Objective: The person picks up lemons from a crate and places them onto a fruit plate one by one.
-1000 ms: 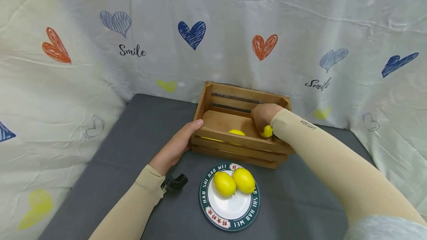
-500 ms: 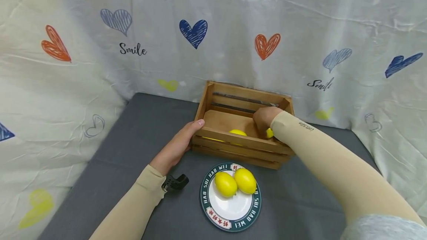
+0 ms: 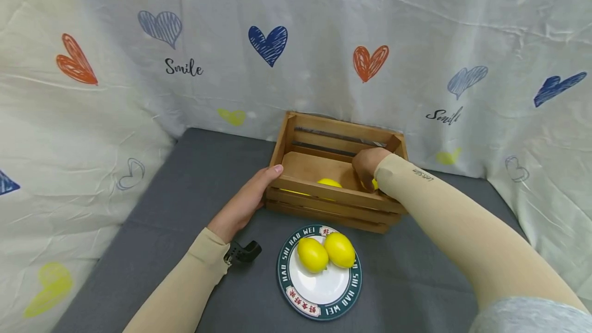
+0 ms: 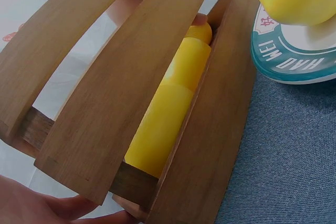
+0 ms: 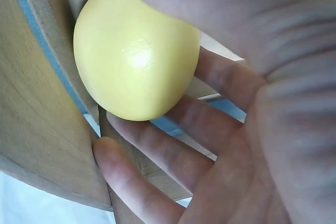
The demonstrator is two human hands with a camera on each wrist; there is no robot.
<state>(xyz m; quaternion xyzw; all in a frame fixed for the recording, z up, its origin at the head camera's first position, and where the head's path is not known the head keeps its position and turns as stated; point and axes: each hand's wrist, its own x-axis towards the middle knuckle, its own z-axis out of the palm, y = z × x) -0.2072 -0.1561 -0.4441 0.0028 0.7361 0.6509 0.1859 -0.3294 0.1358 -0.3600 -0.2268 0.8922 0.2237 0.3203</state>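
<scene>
A slatted wooden crate stands at the back of the table. My left hand grips its front left corner, thumb on the top edge; its lower fingers show at the bottom in the left wrist view. Inside the crate's right end, my right hand holds a lemon between the thumb and fingers, largely hidden in the head view. Another lemon lies near the front wall, and more yellow lemons show in a row through the slats.
In front of the crate sits a plate with a green lettered rim, bearing two lemons, one at left and one at right. A white cloth with printed hearts hangs behind the dark grey table.
My right hand has shifted slightly down and forward in the crate, covering more of the lemon in it. The left hand keeps its grip, and the plate with its lemons stays put.
</scene>
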